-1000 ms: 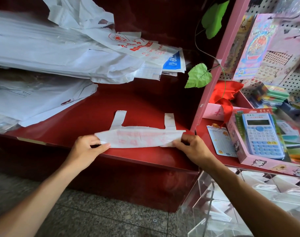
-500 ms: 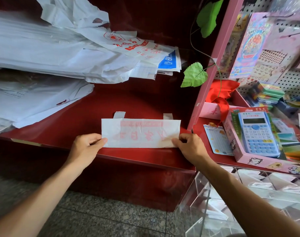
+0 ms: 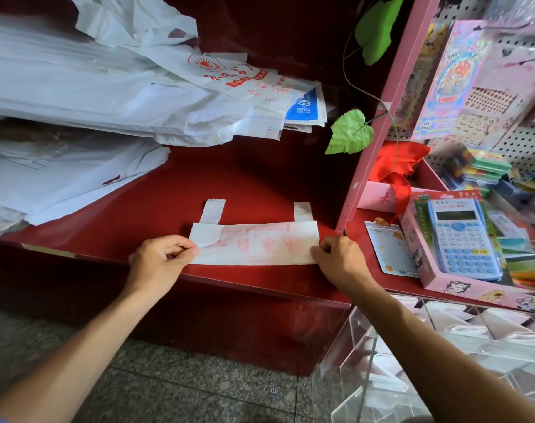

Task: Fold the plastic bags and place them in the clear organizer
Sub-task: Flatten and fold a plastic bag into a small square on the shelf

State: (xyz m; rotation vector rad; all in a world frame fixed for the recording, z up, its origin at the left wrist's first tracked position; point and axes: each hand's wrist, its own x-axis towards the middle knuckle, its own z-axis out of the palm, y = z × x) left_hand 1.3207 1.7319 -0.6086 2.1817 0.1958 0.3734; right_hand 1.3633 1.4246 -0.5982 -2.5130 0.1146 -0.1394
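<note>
while two hands pinch one folded bag (image 3: 254, 247), left hand (image 3: 161, 261) and right hand (image 3: 339, 259) each grip one end.

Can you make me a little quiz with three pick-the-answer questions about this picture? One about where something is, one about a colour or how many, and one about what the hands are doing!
1. Where does the folded plastic bag lie?
A. on the red shelf
B. on the floor
C. inside the clear organizer

2. How many handle strips stick out from the top of the bag?
A. none
B. two
C. four

3. What are the left hand and the right hand doing?
A. both hang free
B. only one touches the bag
C. each pinches one end of the bag

Answers:
1. A, the bag is flat on the shelf near its front edge.
2. B, one strip shows at the left and one at the right.
3. C, the fingers of each hand curl round an end of the bag, one at each side.
</note>
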